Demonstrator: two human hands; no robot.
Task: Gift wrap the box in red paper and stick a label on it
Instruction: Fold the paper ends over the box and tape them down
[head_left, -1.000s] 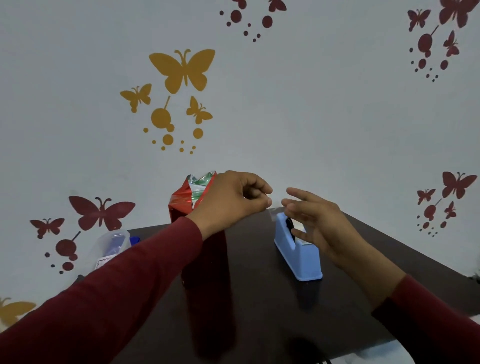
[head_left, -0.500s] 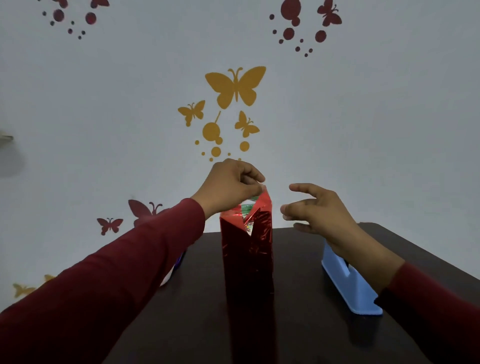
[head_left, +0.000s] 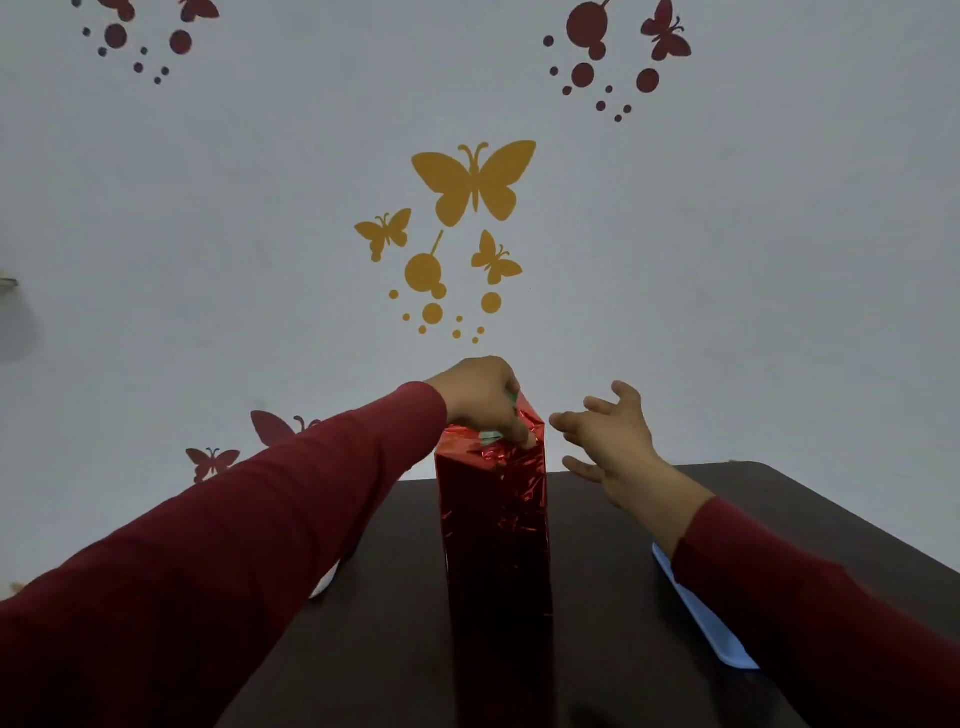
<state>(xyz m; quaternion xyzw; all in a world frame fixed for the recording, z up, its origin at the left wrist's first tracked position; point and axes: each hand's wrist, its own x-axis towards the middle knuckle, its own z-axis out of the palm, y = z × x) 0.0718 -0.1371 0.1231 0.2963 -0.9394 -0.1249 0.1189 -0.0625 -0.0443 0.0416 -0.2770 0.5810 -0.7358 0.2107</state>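
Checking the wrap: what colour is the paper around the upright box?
Shiny metallic red paper, clearest in the head view.

A decorated room in a home, perhaps a child's room or a craft corner, is being suggested. The pale grey painted wall (head_left: 727, 260) is being covered by yellow butterfly-and-dot wall stickers (head_left: 474, 179) and dark red butterfly stickers (head_left: 666, 32). A dark brown glossy wooden surface (head_left: 753, 499) is being set against that wall, with a light blue plastic tape dispenser (head_left: 701, 618) being kept on it.
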